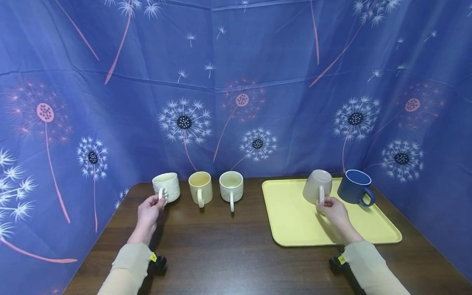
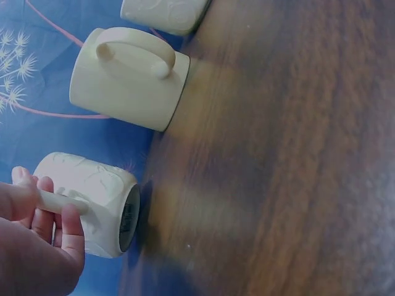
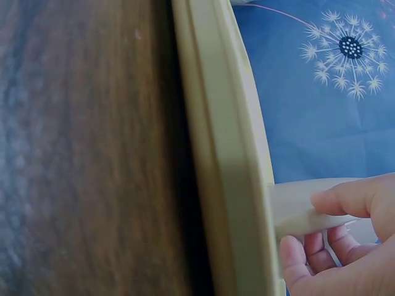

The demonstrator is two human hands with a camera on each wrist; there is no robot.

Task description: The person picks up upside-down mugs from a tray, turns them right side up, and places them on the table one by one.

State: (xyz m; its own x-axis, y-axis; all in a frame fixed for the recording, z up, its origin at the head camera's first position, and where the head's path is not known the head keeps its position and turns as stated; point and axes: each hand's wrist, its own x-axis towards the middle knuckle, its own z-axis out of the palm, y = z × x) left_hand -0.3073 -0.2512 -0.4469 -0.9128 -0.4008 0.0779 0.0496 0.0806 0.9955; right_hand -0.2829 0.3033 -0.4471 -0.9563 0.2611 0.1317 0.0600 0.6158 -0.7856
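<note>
My left hand (image 1: 149, 211) grips the handle of a white embossed mug (image 1: 166, 187) standing at the left end of a row on the table; in the left wrist view my fingers (image 2: 58, 213) curl round that handle on the mug (image 2: 92, 200). My right hand (image 1: 333, 209) holds a beige mug (image 1: 317, 186) by its handle, tilted and lifted over the yellow tray (image 1: 295, 223). The right wrist view shows my fingers (image 3: 345, 203) round the beige handle (image 3: 302, 209) beside the tray's rim (image 3: 228, 154).
A pale yellow mug (image 1: 200, 187) and a white mug (image 1: 231, 186) stand in the row to the right of the embossed one. A dark blue mug (image 1: 355, 187) sits at the tray's back right. Blue dandelion cloth walls close in the dark wooden table (image 1: 228, 246).
</note>
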